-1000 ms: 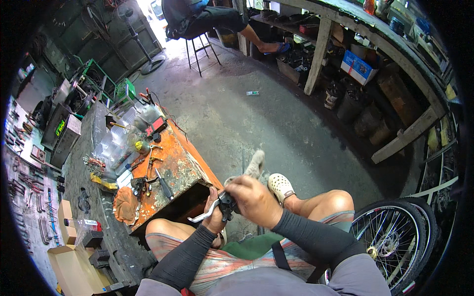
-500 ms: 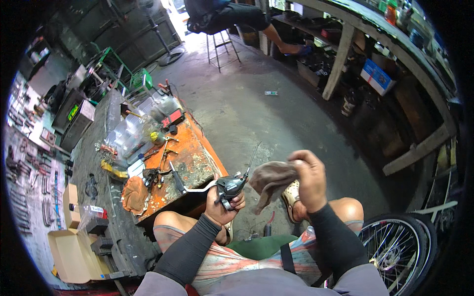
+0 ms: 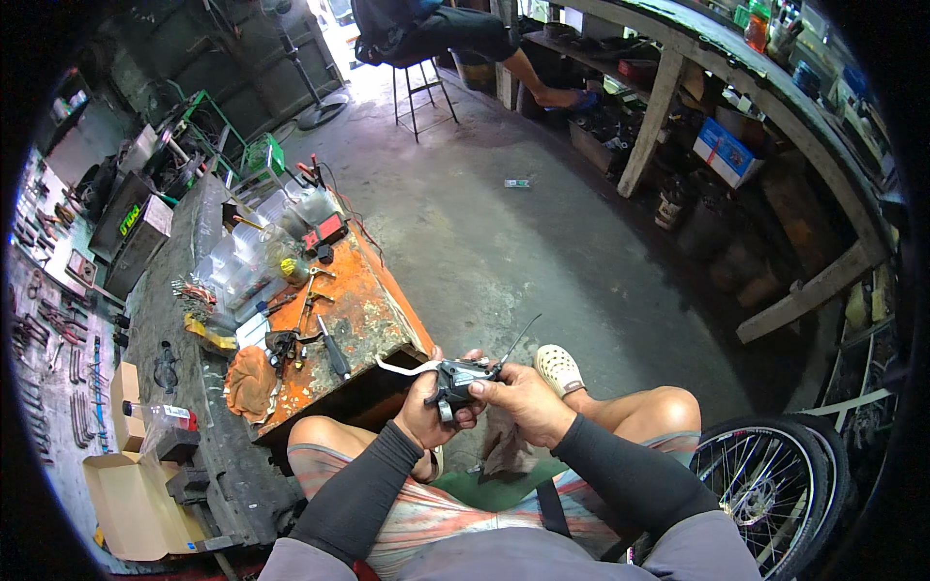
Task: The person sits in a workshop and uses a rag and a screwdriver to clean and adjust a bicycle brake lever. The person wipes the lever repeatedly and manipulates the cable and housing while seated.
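Observation:
A bicycle brake-and-shift lever (image 3: 453, 380), with a black body, a silver lever blade and a thin cable sticking out, is held in front of my knees. My left hand (image 3: 422, 411) is closed around its clamp side. The fingers of my right hand (image 3: 528, 399) are closed at the other side, its thumb pressing on the black body. A greyish-brown rag (image 3: 506, 447) hangs below my right hand, its upper part hidden by the fingers. On the orange bench to the left lies a black-handled screwdriver (image 3: 335, 354).
The worn orange bench (image 3: 378, 324) carries tools, plastic containers and an orange cloth (image 3: 252, 384). At lower left is an open cardboard box (image 3: 145, 504). A bicycle wheel (image 3: 765, 484) stands by my right knee. Another person (image 3: 436, 34) sits on a stool (image 3: 418, 97) ahead.
My right hand has come down and left with the rag, onto the lever unit in my left hand. The lever unit has turned slightly, its cable now pointing more to the right.

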